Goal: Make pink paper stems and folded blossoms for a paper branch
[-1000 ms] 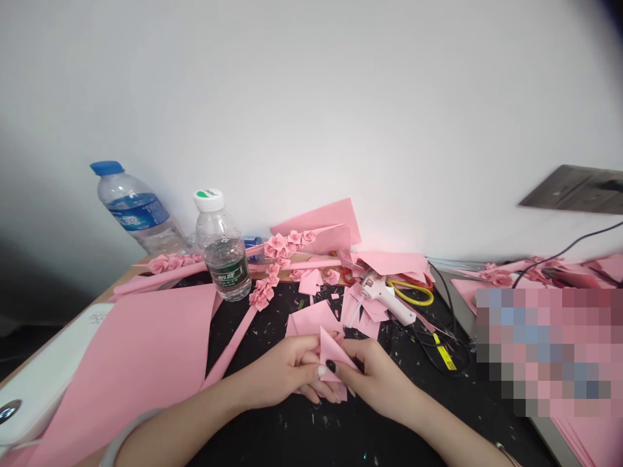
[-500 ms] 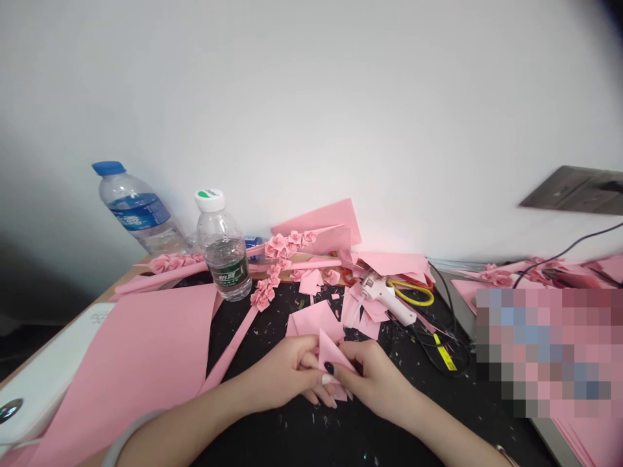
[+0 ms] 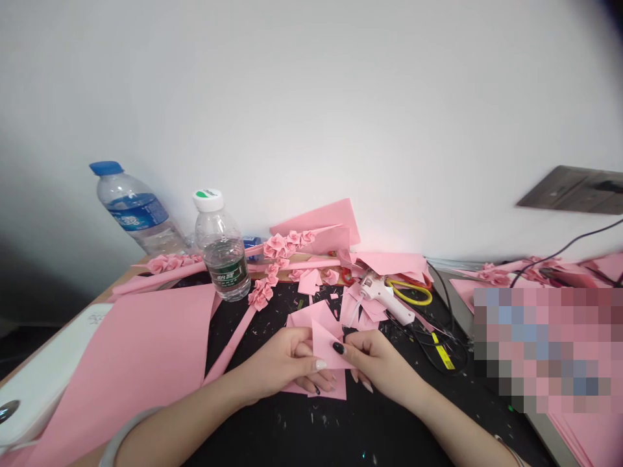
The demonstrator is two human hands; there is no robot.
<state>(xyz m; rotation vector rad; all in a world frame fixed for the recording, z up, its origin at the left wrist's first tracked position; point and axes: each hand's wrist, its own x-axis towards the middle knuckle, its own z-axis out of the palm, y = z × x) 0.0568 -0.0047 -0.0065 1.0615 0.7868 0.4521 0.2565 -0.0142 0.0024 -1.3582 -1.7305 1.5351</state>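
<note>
Between my hands is a small piece of pink paper, folded to a triangular shape with one point upward. My left hand grips its lower left part, thumb in front and fingers behind. The thumb and fingers of my right hand pinch its right side. Under my hands lie other pink paper squares. Just beyond them is another sheet of pink paper. A white glue gun rests beyond my right hand, among paper pieces.
A water bottle with a white cap and a blue-capped bottle stand at the left. Paper flower stems lie behind my hands. Yellow-handled scissors and a black cable are on the right. A large pink sheet covers the left side.
My hands have moved slightly apart, and the folded paper between them shows a wider face. More of the pink squares beneath is visible. The view has shifted a little.
</note>
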